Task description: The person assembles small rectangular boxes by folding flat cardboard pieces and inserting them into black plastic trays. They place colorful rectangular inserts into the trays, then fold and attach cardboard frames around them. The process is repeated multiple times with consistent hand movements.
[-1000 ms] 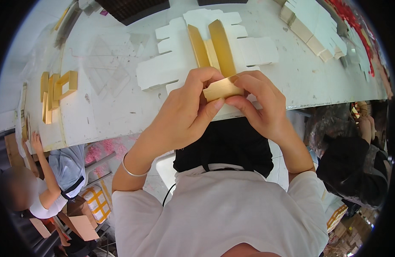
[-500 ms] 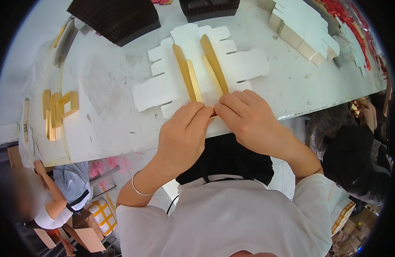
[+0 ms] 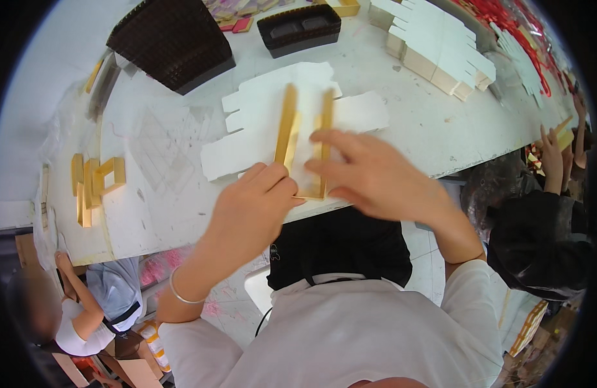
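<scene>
A folded gold card strip (image 3: 289, 132) stands over the near part of a stack of flat white die-cut box blanks (image 3: 260, 87). Its two long side walls run away from me, joined by a short near end, and the far ends look blurred. My left hand (image 3: 253, 204) is closed on the near left corner of the strip, thumb and fingers pinching it. My right hand (image 3: 382, 174) has its fingers spread and smeared a little by motion, beside the right wall of the strip. Whether those fingertips touch the wall I cannot tell.
Finished gold card frames (image 3: 91, 184) stand at the left of the table. At the back are a tall dark basket-like stack of trays (image 3: 175, 45) and a low black tray (image 3: 298, 32). More white blanks (image 3: 434, 48) lie far right. Co-workers sit at both sides.
My hands have moved apart; the right one has let go of the near end and opened beside the right wall. The strip's near end now shows, and its walls stand closer to parallel.
</scene>
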A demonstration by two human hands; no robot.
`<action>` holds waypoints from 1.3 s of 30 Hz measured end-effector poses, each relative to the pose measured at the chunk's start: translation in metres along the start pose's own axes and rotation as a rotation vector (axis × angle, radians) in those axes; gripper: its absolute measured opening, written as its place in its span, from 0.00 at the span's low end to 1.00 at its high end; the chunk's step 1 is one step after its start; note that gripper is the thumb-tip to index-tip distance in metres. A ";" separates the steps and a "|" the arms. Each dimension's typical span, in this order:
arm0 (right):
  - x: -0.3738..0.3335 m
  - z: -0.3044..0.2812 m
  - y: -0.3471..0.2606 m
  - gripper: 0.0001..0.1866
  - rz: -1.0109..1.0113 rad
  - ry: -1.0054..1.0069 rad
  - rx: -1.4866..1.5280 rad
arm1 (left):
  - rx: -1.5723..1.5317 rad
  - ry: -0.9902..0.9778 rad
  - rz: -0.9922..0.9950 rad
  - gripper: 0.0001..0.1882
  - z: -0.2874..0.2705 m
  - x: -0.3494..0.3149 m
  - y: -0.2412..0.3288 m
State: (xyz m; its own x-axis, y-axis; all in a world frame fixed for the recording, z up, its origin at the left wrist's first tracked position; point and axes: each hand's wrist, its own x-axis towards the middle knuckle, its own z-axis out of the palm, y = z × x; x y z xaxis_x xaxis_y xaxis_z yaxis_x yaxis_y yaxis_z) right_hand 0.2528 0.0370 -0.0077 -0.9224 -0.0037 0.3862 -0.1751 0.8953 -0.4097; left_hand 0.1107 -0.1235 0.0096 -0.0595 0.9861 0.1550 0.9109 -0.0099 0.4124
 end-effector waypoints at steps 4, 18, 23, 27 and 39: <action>-0.009 -0.014 0.026 0.11 -0.068 0.130 -0.304 | 0.122 -0.001 0.264 0.11 -0.029 0.011 -0.017; 0.014 -0.025 0.046 0.19 0.038 0.398 0.103 | 0.153 0.487 0.086 0.10 -0.025 0.012 -0.048; -0.006 -0.033 0.019 0.22 -0.021 0.050 0.560 | -0.082 0.250 0.140 0.14 -0.015 0.010 -0.047; -0.026 -0.004 0.007 0.22 -0.116 -0.061 0.112 | 0.005 0.140 0.222 0.19 0.001 0.011 -0.036; -0.003 0.004 0.030 0.09 -0.006 -0.150 0.516 | -0.368 -0.022 0.086 0.25 0.000 0.004 -0.037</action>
State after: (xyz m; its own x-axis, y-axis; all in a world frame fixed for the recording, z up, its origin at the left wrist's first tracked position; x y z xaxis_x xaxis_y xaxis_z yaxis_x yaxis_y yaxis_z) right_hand 0.2486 0.0625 -0.0241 -0.9535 -0.1055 0.2825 -0.2917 0.5601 -0.7754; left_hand 0.0765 -0.1195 -0.0048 0.0235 0.9823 0.1857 0.7045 -0.1481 0.6940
